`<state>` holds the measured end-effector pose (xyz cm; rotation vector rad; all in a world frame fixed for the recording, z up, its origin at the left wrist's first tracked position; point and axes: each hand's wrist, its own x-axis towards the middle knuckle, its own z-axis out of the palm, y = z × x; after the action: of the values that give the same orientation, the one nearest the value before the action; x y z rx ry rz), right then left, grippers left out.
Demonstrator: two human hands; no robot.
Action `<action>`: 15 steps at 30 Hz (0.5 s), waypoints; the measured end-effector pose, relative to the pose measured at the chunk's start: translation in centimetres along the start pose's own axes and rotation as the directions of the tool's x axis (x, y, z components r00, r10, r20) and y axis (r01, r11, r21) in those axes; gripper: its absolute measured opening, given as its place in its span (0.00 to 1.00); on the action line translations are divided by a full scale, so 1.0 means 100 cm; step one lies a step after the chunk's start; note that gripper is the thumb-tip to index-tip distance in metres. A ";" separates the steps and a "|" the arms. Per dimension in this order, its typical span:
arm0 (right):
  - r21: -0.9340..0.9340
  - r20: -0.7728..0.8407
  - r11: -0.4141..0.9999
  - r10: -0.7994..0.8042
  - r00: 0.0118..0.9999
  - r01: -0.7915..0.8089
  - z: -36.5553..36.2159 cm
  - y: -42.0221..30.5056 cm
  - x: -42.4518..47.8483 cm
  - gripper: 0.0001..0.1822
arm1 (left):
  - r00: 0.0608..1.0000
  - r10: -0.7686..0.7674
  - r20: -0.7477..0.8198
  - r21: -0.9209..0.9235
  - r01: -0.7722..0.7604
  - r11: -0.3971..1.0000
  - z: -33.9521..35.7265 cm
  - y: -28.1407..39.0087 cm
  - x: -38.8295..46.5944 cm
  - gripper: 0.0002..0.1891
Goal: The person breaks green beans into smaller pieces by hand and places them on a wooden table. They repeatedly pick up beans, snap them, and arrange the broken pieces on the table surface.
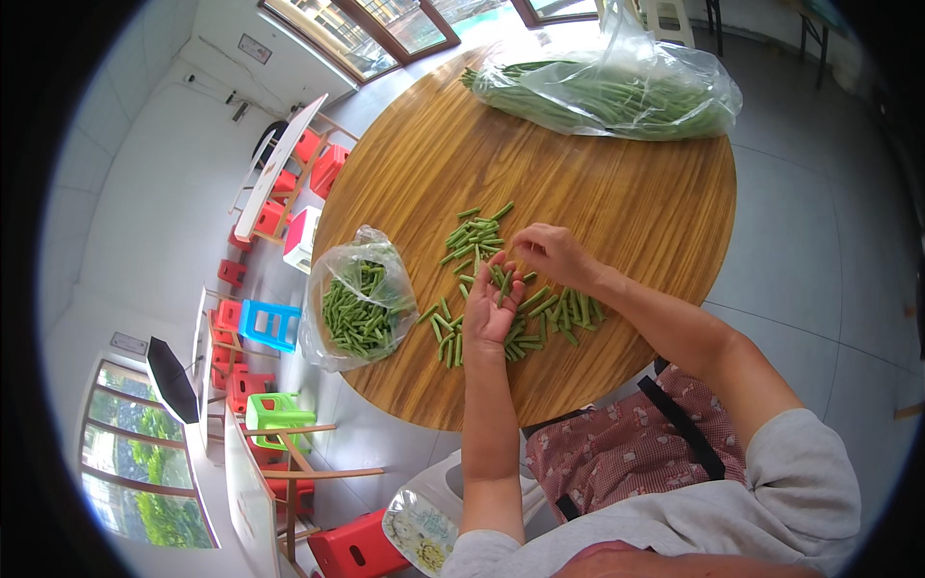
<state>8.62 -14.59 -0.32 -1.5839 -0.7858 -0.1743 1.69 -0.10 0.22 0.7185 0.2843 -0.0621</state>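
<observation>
My left hand (pixel 496 300) is palm up with a few short pieces of green bean (pixel 502 282) lying on its palm and fingers. Just up and to the right of it, my right hand (pixel 553 253) hovers with curled fingers; whether anything is between the fingertips cannot be told. Cut bean pieces lie loose on the round wooden table (pixel 600 188), in a pile (pixel 473 235) beyond my left hand and in more groups (pixel 574 309) around its wrist, partly hidden by it. A clear plastic bag (pixel 361 303) of cut pieces stands open at the left edge.
A large clear bag of long green beans (pixel 607 97) lies at the table's far side. Red stools (pixel 358 542), a blue stool (pixel 269 325), a green stool (pixel 278 415) and white-topped tables (pixel 249 498) stand to the left. A white chair (pixel 426 520) is close by my left arm.
</observation>
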 end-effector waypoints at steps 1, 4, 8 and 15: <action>-0.140 0.089 0.988 -0.054 0.995 0.066 0.000 0.003 -0.003 0.07 | 1.000 -0.004 0.004 -0.016 0.004 1.000 -0.008 0.002 0.003 0.15; -0.406 0.291 0.889 -0.094 0.952 0.212 0.002 0.009 -0.012 0.07 | 0.974 -0.038 0.223 -0.161 0.075 0.984 -0.020 0.005 0.007 0.14; -0.465 0.298 0.865 -0.048 0.953 0.189 0.004 0.012 -0.012 0.07 | 0.997 -0.008 0.072 -0.125 0.017 0.992 -0.016 0.005 0.007 0.13; -0.510 0.317 0.826 -0.079 0.945 0.241 0.000 0.005 -0.013 0.07 | 0.998 0.050 -0.028 -0.008 -0.051 0.999 -0.009 0.005 0.004 0.13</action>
<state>7.98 -15.03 -1.44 -2.1135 -1.1716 -0.3214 1.90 0.86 -0.19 0.7184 0.2925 -0.0030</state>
